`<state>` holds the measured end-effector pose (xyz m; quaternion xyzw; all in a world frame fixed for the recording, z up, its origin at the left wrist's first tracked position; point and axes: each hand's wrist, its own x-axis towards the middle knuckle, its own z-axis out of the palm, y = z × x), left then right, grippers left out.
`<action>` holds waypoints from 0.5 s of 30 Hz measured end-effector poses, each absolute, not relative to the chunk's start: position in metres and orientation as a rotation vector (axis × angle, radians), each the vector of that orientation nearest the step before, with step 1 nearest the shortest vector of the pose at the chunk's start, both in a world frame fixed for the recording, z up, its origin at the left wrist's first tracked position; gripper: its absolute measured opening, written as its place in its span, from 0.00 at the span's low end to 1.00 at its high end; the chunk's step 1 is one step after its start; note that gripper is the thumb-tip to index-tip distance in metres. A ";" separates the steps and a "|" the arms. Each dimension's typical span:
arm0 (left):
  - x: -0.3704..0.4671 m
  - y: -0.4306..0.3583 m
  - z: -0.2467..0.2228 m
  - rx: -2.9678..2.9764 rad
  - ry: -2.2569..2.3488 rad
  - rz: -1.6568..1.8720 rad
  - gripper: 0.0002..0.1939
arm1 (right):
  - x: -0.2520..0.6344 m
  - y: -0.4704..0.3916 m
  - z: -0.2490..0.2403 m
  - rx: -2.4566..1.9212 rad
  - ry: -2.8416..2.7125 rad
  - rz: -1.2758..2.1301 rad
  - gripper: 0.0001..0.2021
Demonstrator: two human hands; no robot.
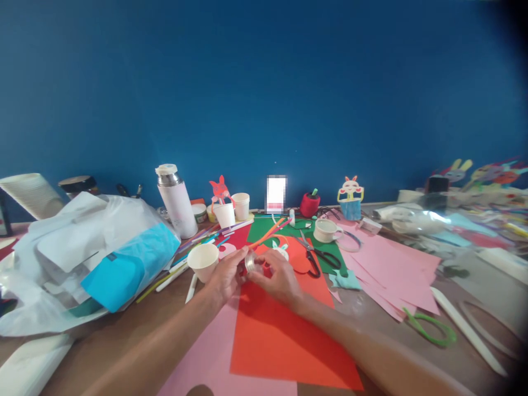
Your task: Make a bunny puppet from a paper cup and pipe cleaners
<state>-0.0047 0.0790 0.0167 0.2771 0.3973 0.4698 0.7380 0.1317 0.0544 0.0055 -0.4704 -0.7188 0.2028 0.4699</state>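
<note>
A leaning stack of paper cups stands by the tabletop's back left corner, with a crumpled plastic bag sprawling in front along the left side. A pale flask stands near the back edge. Right of it, a white cup there bears a red paper figure, while a wide paper cup sits nearer the front edge, just beside the left hand. Mid-tabletop, both hands are together, fingers closed on a clear roll, apparently tape, held above the top of an orange sheet that runs toward the front edge. Just beyond the right hand lie dark-handled scissors, with a mug behind them. Pink sheets overlap farther right, and a green loop lies toward the front right corner
</note>
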 end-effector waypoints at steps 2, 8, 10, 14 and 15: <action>-0.006 0.080 0.016 0.600 0.869 1.027 0.09 | 0.131 0.056 0.005 -1.160 -1.792 0.461 0.06; -0.010 0.079 0.020 0.629 0.857 1.045 0.07 | 0.133 0.060 0.003 -1.144 -1.723 0.516 0.05; -0.010 0.079 0.020 0.663 0.850 1.042 0.08 | 0.134 0.061 0.003 -1.145 -1.720 0.491 0.04; -0.012 0.079 0.020 0.724 0.828 1.014 0.08 | 0.135 0.062 0.004 -1.140 -1.740 0.457 0.03; -0.013 0.079 0.020 0.731 0.822 1.010 0.08 | 0.136 0.062 0.005 -1.131 -1.747 0.457 0.03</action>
